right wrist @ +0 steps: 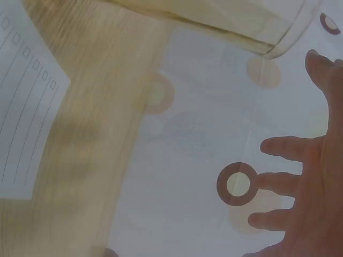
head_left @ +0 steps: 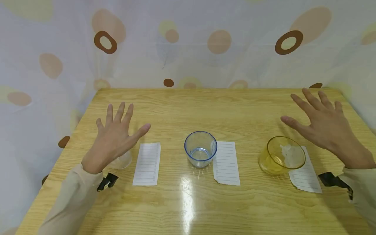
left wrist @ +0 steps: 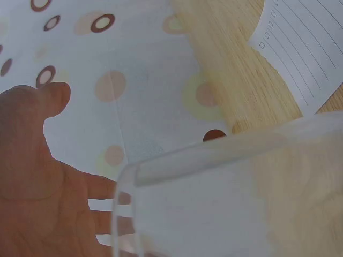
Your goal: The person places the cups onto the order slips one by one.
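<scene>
My left hand (head_left: 113,138) is spread wide over the left part of the table, holding nothing. Partly hidden under it is a clear cup (head_left: 121,161), whose rim looms large in the left wrist view (left wrist: 214,166). Fingers also splayed, my right hand (head_left: 330,130) hovers at the right, beyond a yellow-tinted glass (head_left: 271,163). That glass overlaps a lined paper slip (head_left: 308,181). Between the hands stands a blue-rimmed clear cup (head_left: 200,161), upright, with a second lined slip (head_left: 227,166) at its right side.
A third lined slip (head_left: 147,164) lies right of the left cup. The wooden table (head_left: 176,111) ends at a white curtain (head_left: 194,62) patterned with brown and yellow spots. Black straps (head_left: 107,181) hang at both sleeve cuffs.
</scene>
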`<action>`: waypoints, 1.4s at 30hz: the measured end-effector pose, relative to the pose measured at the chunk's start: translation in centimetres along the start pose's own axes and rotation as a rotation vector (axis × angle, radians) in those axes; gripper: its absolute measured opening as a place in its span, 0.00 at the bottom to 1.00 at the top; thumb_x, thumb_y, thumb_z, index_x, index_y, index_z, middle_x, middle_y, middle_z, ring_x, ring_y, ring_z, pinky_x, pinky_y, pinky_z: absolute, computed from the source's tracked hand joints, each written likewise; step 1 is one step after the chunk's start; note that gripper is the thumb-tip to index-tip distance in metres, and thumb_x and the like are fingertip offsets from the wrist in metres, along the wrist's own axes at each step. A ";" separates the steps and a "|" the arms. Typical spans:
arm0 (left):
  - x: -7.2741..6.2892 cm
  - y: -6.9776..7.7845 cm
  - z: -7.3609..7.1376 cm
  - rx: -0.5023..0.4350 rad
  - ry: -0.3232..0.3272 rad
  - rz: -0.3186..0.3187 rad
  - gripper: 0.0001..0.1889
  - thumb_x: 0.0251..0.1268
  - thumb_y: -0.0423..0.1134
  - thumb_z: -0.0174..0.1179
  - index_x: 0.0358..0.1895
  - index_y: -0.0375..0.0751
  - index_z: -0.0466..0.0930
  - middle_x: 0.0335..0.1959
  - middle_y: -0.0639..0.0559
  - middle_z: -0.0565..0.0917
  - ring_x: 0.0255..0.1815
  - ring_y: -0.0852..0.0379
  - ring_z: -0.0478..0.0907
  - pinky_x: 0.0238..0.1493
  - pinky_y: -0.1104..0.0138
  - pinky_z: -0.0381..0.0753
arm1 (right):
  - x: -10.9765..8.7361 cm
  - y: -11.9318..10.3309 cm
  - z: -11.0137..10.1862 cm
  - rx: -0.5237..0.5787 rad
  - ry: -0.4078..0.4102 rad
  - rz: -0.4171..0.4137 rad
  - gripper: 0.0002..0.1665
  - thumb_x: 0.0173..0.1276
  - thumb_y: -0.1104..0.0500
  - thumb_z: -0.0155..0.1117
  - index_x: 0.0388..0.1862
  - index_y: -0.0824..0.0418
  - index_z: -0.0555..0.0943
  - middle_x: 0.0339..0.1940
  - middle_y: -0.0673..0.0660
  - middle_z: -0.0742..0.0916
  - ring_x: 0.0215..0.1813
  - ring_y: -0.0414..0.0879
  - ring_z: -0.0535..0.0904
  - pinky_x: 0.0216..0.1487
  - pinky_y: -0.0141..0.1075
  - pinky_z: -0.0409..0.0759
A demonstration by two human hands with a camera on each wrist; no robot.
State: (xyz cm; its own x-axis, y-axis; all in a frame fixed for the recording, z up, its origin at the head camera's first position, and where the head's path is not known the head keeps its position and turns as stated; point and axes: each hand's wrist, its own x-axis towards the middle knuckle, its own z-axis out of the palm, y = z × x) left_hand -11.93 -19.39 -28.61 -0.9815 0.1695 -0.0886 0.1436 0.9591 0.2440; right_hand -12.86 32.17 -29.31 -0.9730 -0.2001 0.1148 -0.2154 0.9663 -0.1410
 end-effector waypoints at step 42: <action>-4.5 -4.5 -0.7 -0.103 0.116 0.069 0.44 0.73 0.61 0.44 0.75 0.29 0.44 0.75 0.29 0.49 0.75 0.30 0.40 0.67 0.35 0.47 | -0.6 -10.6 0.8 0.146 -0.004 -0.229 0.53 0.68 0.35 0.56 0.79 0.60 0.47 0.79 0.59 0.52 0.79 0.55 0.39 0.76 0.51 0.36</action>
State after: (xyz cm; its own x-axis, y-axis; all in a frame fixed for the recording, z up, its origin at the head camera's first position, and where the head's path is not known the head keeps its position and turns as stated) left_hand -8.27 -24.67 -28.63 -0.9787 0.2010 0.0420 0.2031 0.9167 0.3442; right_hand -10.08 21.93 -28.68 -0.8977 -0.4121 0.1561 -0.4396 0.8620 -0.2525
